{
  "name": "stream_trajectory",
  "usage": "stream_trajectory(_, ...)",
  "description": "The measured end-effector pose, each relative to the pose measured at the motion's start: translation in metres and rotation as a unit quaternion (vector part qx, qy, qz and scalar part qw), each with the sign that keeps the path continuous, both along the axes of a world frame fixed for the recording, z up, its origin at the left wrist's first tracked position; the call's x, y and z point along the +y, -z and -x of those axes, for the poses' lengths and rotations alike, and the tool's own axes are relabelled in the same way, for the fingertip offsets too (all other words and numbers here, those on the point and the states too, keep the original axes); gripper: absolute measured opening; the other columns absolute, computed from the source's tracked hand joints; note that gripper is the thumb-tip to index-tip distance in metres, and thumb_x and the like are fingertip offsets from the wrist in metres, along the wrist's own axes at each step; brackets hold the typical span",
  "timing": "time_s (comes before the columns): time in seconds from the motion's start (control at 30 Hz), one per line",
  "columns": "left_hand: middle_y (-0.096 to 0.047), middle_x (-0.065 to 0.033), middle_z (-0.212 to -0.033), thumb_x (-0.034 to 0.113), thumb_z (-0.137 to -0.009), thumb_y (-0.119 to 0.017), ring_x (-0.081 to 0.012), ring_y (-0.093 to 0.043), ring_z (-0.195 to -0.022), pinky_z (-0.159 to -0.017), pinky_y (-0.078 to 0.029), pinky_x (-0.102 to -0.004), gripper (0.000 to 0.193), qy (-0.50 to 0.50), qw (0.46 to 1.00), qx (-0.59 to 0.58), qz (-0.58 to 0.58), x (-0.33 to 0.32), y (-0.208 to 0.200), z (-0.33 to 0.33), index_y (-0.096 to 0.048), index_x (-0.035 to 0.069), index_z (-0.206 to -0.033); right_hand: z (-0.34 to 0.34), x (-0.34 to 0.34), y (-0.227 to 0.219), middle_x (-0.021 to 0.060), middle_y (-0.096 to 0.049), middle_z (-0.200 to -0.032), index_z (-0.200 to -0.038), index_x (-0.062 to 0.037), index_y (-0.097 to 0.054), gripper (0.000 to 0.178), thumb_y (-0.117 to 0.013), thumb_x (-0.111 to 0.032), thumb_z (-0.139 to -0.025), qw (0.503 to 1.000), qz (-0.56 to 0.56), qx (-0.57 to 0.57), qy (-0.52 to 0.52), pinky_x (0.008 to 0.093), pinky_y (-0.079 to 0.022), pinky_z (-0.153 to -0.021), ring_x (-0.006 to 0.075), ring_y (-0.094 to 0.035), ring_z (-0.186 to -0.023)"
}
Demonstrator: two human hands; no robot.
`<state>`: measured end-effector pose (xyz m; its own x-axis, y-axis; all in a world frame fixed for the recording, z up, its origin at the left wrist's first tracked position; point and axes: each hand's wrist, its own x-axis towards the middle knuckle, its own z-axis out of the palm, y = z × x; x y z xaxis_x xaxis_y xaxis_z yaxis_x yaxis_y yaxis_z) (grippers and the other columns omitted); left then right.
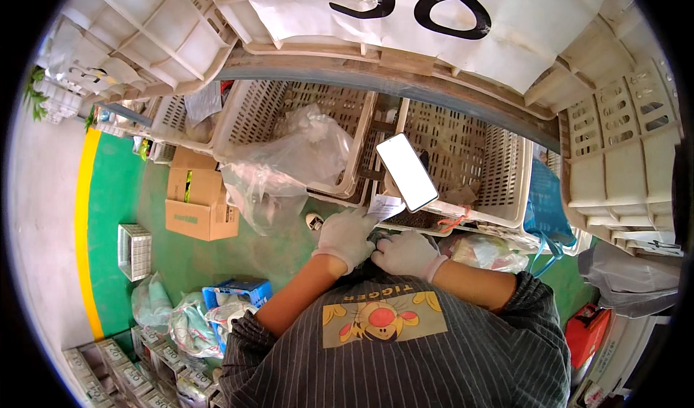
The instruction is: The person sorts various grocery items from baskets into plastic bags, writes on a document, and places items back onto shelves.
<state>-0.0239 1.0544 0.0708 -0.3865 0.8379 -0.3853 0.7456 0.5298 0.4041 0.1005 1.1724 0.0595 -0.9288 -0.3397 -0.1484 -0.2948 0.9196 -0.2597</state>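
Where a white paper slip (387, 207) juts from the left hand (345, 239), the right hand (408, 254) sits close beside it.
Steady, light pinching should keep it flat. The left fingers look narrowed on it; the right ones curl, whether holding anything I cannot tell. Both forearms (302, 290) angle inward before the striped shirt (434, 364); a phone (407, 172) shows against a crate (506, 180) beyond.

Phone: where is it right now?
Head view, slightly right of centre: the phone is at the right open crate's left edge, beyond the right hand, beside a paper slip.
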Motion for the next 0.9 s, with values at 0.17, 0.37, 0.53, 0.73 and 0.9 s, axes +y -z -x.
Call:
stream_trajectory(0.17,-0.060,-0.0109,-0.111,0.015,-0.070,-0.061,-0.0281,-0.058,-0.104,-0.089,-0.047,-0.0389,0.041,-0.024,1.000,-0.012,-0.001,0.001,-0.008,0.009,-0.063,0.010,-0.111,0.009,0.002,-0.008,0.0070,-0.060,-0.070,-0.079,-0.0088,-0.060,0.012,-0.055,-0.019,-0.078,0.994,0.087,0.040,-0.044,0.0385,-0.049,-0.047,0.0251,-0.064,-0.064)
stream_trajectory(0.37,-0.059,-0.0112,-0.114,0.018,-0.071,-0.063,-0.0285,-0.057,-0.108,-0.092,-0.046,-0.0377,0.044,-0.033,0.999,-0.026,0.030,0.000,-0.012,0.007,-0.061,0.012,-0.114,0.013,-0.014,-0.018,0.0103,-0.062,-0.068,-0.076,-0.0046,-0.060,0.013,-0.055,-0.017,-0.077,0.998,0.023,-0.014,-0.055,0.0404,-0.051,-0.050,0.0269,-0.065,-0.064)
stream_trajectory(0.53,-0.058,-0.0123,-0.113,0.025,-0.071,-0.065,-0.0302,-0.057,-0.106,-0.089,-0.047,-0.0386,0.044,-0.007,0.998,-0.026,0.061,-0.016,-0.010,0.008,-0.061,0.014,-0.113,0.021,-0.025,-0.024,0.0133,-0.066,-0.074,-0.075,-0.0033,-0.063,0.015,-0.053,-0.014,-0.078,0.992,0.032,-0.126,0.010,0.0429,-0.052,-0.055,0.0287,-0.066,-0.069)
stream_trajectory(0.73,-0.060,-0.0109,-0.104,0.031,-0.069,-0.067,-0.0304,-0.060,-0.095,-0.081,-0.049,-0.0397,0.044,-0.028,0.997,0.066,0.003,-0.030,0.000,-0.006,-0.063,0.014,-0.109,0.026,-0.029,0.007,0.0121,-0.067,-0.079,-0.069,-0.0063,-0.065,0.016,-0.056,-0.017,-0.077,0.987,0.009,-0.142,0.069,0.0441,-0.051,-0.065,0.0289,-0.066,-0.077)
stream_trajectory(0.9,-0.061,-0.0109,-0.103,0.034,-0.067,-0.068,-0.0316,-0.060,-0.092,-0.078,-0.049,-0.0409,0.046,-0.070,0.995,0.040,-0.049,-0.034,-0.016,-0.005,-0.063,0.014,-0.108,0.009,-0.006,0.013,0.0089,-0.061,-0.078,-0.071,-0.0074,-0.064,0.014,-0.059,-0.019,-0.077,0.990,0.102,0.090,0.026,0.0421,-0.050,-0.066,0.0297,-0.065,-0.073)
